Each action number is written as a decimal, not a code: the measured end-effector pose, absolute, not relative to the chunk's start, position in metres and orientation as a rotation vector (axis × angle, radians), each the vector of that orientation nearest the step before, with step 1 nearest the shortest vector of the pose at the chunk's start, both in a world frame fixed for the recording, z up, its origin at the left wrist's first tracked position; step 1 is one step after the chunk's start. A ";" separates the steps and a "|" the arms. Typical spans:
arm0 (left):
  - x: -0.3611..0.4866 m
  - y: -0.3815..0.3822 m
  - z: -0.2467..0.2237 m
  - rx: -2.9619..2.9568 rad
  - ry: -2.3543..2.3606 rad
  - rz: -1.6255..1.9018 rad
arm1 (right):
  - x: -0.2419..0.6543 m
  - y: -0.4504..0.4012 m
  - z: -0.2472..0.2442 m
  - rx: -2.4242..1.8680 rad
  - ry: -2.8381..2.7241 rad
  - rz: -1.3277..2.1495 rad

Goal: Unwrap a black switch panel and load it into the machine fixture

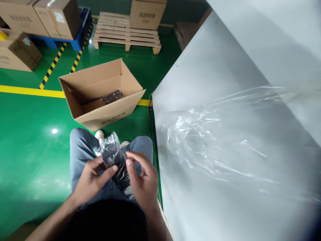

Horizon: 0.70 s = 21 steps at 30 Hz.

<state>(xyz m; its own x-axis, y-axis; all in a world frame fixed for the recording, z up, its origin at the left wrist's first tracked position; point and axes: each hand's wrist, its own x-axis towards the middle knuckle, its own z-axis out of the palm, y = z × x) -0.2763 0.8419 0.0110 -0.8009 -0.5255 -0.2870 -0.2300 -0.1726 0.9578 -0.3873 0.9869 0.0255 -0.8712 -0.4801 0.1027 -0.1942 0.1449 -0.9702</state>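
Green epoxy floor [25, 160] under everything here, and our landmark today is an open cardboard box [99, 78], flaps spread wide, with dark flat strips [112, 97] lying inside it. Just beyond the box sits a bare wooden pallet [126, 33] with a carton [146, 13] behind it, while up to the left of the box more cartons [57, 18] stand on a blue pallet [80, 33]. A yellow floor line [32, 91] runs in behind the box from the left. To the right of the box, a big pale grey sheet [213, 77] slants across the view, with crumpled plastic film [200, 134] lying over it. And now the action, right in front of the box: above a person's jeans [81, 150], a clear plastic bag [114, 160] with something dark inside is held up between both hands! The left hand [89, 182] pinches the bag's left edge with thumb and fingers, the right hand [141, 179] grips its other side with the fingertips, the two hands apart, both clamped on that bag.
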 end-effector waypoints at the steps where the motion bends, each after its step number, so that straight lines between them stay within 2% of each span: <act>1: -0.278 0.838 0.012 0.945 -1.725 -2.109 | -0.390 0.990 0.026 -0.701 2.157 -1.745; 7: -0.292 0.811 0.022 1.101 -1.097 -2.039 | -0.393 1.014 0.026 -0.868 2.077 -1.447; 21: -0.287 0.799 0.029 1.074 -1.001 -1.992 | -0.394 1.020 0.036 -0.745 2.124 -1.637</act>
